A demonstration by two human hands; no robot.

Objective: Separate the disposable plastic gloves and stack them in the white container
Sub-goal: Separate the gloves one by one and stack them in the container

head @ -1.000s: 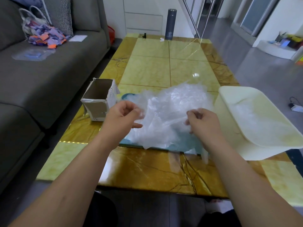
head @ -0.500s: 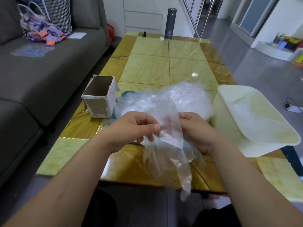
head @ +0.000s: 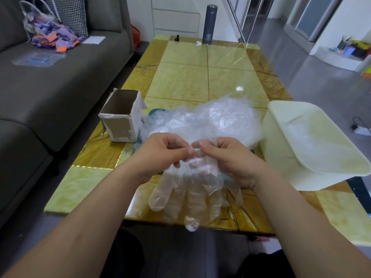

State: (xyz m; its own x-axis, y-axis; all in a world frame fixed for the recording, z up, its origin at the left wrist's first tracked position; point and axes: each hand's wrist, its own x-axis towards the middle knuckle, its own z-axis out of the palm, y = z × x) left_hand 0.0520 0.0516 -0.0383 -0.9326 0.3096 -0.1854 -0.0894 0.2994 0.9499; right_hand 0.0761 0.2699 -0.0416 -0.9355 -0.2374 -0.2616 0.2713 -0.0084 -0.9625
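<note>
Clear film, held in both hands: a transparent disposable plastic glove hangs cuff-up below your hands, its fingers pointing down past the near edge of the yellow marble-patterned table. Your left hand pinches the cuff between thumb and curled fingers. Your right hand grasps it the same way, and the two thumb tips almost meet. Just beyond both hands lies the crumpled heap of clear plastic gloves. Just right of your right hand stands the white rectangular plastic container, with clear film faintly visible inside. Beyond and left of your left hand stands an open brown cardboard box.
</note>
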